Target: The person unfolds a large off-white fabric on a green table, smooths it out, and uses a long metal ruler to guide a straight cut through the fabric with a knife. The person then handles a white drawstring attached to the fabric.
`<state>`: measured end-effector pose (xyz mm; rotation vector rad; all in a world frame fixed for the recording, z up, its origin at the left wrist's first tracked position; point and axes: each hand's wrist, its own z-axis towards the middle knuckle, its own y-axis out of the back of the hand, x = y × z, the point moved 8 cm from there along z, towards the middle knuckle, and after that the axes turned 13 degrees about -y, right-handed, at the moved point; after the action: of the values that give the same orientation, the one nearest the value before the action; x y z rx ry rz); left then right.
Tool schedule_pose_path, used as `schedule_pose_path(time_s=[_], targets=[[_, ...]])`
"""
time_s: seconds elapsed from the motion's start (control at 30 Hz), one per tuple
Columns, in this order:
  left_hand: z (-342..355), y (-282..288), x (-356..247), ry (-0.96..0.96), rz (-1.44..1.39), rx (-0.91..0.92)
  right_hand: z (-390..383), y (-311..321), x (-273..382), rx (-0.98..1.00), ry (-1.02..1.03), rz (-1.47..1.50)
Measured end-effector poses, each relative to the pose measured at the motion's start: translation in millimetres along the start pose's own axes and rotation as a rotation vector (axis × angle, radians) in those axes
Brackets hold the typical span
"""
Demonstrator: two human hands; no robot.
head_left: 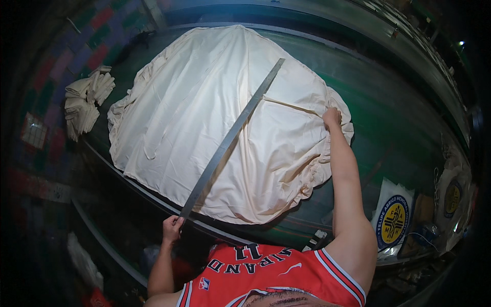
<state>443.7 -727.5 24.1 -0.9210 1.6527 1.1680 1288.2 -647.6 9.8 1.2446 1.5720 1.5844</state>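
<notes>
A large cream cloth (189, 117) with gathered, ruffled edges lies spread and wrinkled over the green table (378, 148). A long flat metal straightedge (221, 152) crosses it diagonally, its far end near the upper right of the cloth. My left hand (172, 228) is closed on the straightedge's near end, at the table's front edge. My right hand (332, 117) is closed on the cloth's bunched right edge, my arm stretched out. A fold runs across the cloth from the straightedge toward that hand.
Folded cream cloths (84, 102) are piled at the table's left end. On the right are a white printed bag (394, 215) with a round blue and yellow emblem, another pale bag (452, 199), a cord and small objects. A metal rail (128, 184) runs along the front edge.
</notes>
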Motion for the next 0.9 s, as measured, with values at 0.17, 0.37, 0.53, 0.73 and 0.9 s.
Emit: schedule_pose_path(time_s=[0.17, 0.37, 0.53, 0.73, 0.9], targets=[[5, 21, -2, -0.019, -0.005, -0.024, -12, 85, -5, -0.541, 0.179, 0.364], [29, 25, 3, 0.001, -0.027, 0.046, -119, 137, 29, -0.622, 0.623, 0.445], [50, 12, 10, 0.029, -0.082, 0.049, -170, 122, 40, -0.556, 0.641, 0.443], [62, 18, 7, -0.007, -0.148, 0.084, -175, 115, 44, -0.476, 0.569, 0.361], [61, 44, 4, -0.007, -0.092, 0.085, -165, 117, 38, -0.414, 0.495, 0.32]])
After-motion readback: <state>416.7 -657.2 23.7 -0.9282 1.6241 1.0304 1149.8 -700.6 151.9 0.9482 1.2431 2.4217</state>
